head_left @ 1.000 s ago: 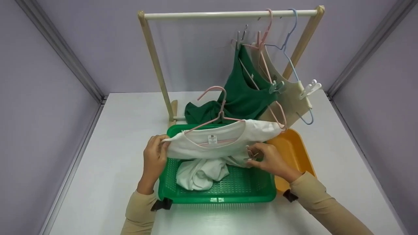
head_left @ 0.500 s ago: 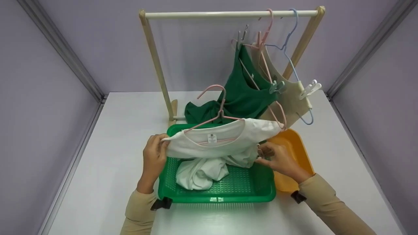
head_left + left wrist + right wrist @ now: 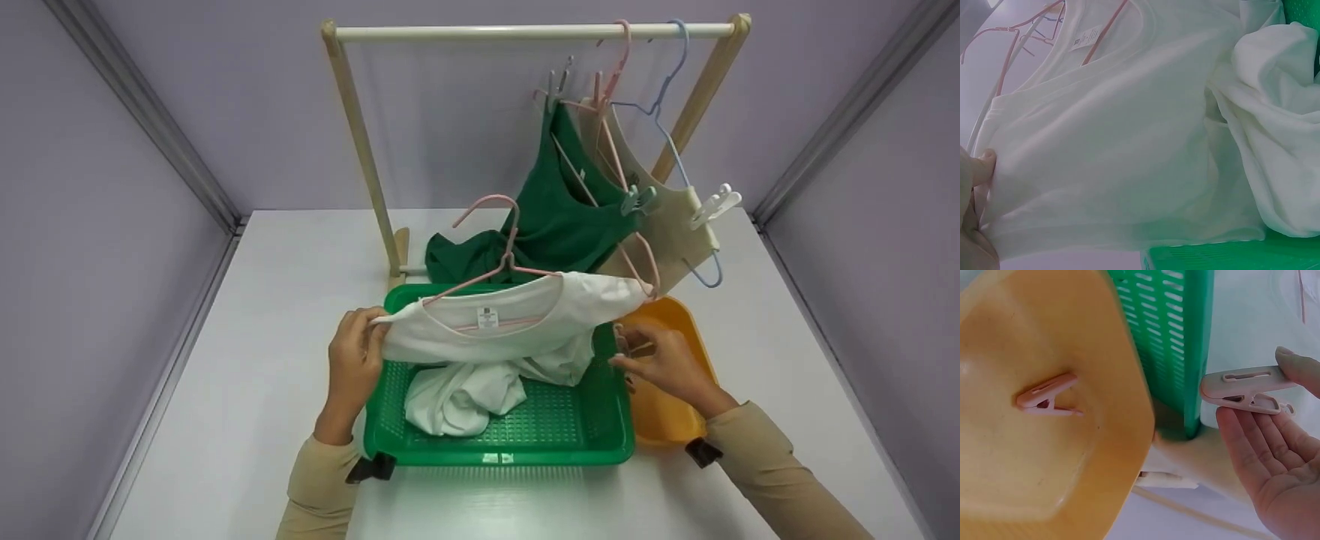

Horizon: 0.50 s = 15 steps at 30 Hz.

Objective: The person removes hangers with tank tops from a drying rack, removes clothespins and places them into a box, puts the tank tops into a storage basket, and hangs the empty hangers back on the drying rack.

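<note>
A white shirt with a neck label hangs on a pink hanger whose hook is free in the air. At the shirt's left shoulder edge my left hand pinches the cloth; the left wrist view shows the thumb on the fabric. My right hand is right of the shirt, apart from it, over the rim between the two containers. Between its thumb and fingers it holds a pink clothespin. The lower part of the shirt lies bunched in the green basket.
An orange basin stands beside the basket, with another pink clothespin inside. Behind, a rack rail carries a green garment and a beige garment on hangers, pinned with clothespins. A white clothespin sticks out at right.
My right hand has moved right with the clothespin, away from the shirt and toward the orange basin. The left hand, shirt and pink hanger have stayed nearly in place.
</note>
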Motion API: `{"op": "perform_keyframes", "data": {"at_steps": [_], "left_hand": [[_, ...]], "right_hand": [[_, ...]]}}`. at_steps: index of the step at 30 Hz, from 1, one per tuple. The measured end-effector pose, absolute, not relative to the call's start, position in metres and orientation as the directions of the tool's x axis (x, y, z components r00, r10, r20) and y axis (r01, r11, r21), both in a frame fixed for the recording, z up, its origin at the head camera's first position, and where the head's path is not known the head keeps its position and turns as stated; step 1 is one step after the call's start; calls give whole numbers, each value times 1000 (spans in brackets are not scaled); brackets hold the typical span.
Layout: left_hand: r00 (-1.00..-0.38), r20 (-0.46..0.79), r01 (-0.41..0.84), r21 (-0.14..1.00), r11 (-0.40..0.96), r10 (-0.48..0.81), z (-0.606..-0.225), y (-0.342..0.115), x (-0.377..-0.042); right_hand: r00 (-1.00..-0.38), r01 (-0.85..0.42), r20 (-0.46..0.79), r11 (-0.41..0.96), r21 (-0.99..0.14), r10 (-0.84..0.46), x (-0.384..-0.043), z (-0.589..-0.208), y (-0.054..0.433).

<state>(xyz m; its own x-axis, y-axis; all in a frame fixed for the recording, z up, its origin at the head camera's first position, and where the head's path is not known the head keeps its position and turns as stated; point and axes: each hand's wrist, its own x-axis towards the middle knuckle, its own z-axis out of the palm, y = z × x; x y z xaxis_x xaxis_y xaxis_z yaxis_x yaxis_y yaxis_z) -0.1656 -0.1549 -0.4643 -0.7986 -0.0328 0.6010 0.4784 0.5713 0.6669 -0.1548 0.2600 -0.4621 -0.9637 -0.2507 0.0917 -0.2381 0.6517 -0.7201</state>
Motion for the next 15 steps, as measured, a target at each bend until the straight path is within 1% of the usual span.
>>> {"op": "perform_keyframes", "data": {"at_steps": [3, 8, 15], "left_hand": [[-806, 591, 469, 673, 571, -35, -464, -155, -165], [-810, 586, 464, 677, 571, -36, -465, -155, -166], [-812, 583, 469, 686, 556, -33, -464, -154, -165]], "right_hand": [[-977, -183, 56, 669, -720, -206, -158, -465, 267], [-988, -78, -42, 701, -709, -152, -166, -476, 279], [-988, -39, -86, 735, -677, -132, -176, -490, 288]]}}
